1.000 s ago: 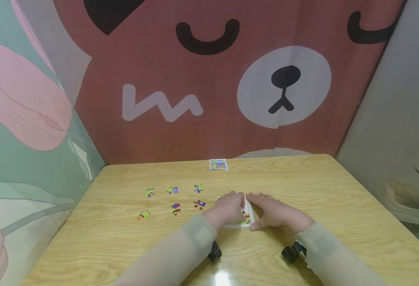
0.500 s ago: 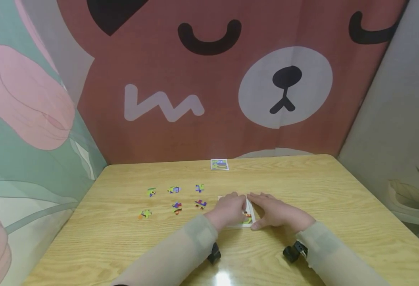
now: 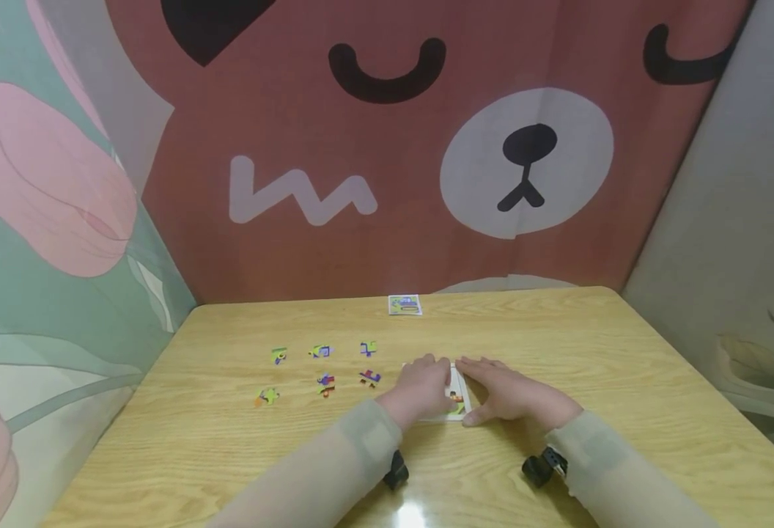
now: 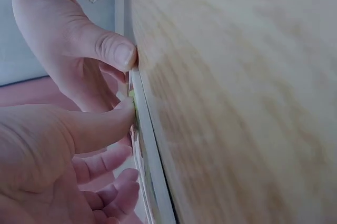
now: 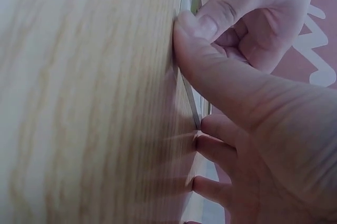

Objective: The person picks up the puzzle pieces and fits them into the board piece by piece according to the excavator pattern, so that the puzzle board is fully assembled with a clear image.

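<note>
Basically, the white-rimmed puzzle tray (image 3: 461,389) sits right of centre on the wood-grain table, between both hands, with a printed green-and-orange section (image 3: 456,408) showing in its near right corner. Left hand (image 3: 420,389) leans over it, fingers curled, thumb down beside a green edge; can't tell whether it pinches a piece or just presses. Right hand (image 3: 509,389) is spread, thumb and fingertips touching the tray's right side. Hardly anything has changed versus half a second ago: same hand placement, only a slight view shift. So the work looks at the same stage. Six loose jigsaw pieces (image 3: 321,352) lie leftward, unmoved; the picture card (image 3: 404,305) remains at the table's (image 3: 525,330) far edge.
</note>
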Action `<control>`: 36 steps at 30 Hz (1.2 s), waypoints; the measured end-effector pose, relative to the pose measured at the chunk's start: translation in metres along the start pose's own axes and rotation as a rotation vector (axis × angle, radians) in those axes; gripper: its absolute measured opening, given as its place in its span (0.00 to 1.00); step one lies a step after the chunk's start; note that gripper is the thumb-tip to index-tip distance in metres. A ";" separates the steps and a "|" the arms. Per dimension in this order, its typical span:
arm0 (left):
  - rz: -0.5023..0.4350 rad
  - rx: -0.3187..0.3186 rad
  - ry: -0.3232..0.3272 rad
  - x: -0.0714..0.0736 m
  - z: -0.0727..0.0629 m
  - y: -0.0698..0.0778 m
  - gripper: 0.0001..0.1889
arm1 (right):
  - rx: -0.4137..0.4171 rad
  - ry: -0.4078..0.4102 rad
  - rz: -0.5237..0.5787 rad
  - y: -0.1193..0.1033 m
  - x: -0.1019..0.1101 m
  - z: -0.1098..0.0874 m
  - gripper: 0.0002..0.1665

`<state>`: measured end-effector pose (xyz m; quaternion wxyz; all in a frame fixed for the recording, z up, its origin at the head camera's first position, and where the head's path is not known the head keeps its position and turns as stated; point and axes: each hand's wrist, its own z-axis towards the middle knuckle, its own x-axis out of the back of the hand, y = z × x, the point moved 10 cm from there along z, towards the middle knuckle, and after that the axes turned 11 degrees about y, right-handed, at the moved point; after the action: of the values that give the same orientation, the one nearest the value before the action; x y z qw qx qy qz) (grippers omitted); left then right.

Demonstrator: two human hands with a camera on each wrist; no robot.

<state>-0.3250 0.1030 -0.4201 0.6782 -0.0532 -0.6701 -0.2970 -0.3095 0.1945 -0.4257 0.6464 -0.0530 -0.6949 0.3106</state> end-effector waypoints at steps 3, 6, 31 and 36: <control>0.003 -0.035 0.025 0.002 0.000 0.004 0.16 | 0.002 0.003 -0.002 0.001 -0.001 0.000 0.58; 0.042 -0.104 0.055 0.004 0.000 0.012 0.13 | 0.000 0.000 0.001 0.002 -0.001 0.001 0.59; 0.217 -0.338 0.106 0.005 -0.008 0.041 0.04 | 0.010 -0.004 0.020 0.002 -0.002 0.001 0.60; 0.052 -0.314 0.106 0.010 -0.007 0.033 0.05 | 0.002 -0.013 0.017 0.002 -0.002 0.000 0.60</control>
<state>-0.3041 0.1231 -0.4008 0.7036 -0.1601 -0.5770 -0.3825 -0.3100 0.1951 -0.4282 0.6393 -0.0563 -0.6984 0.3169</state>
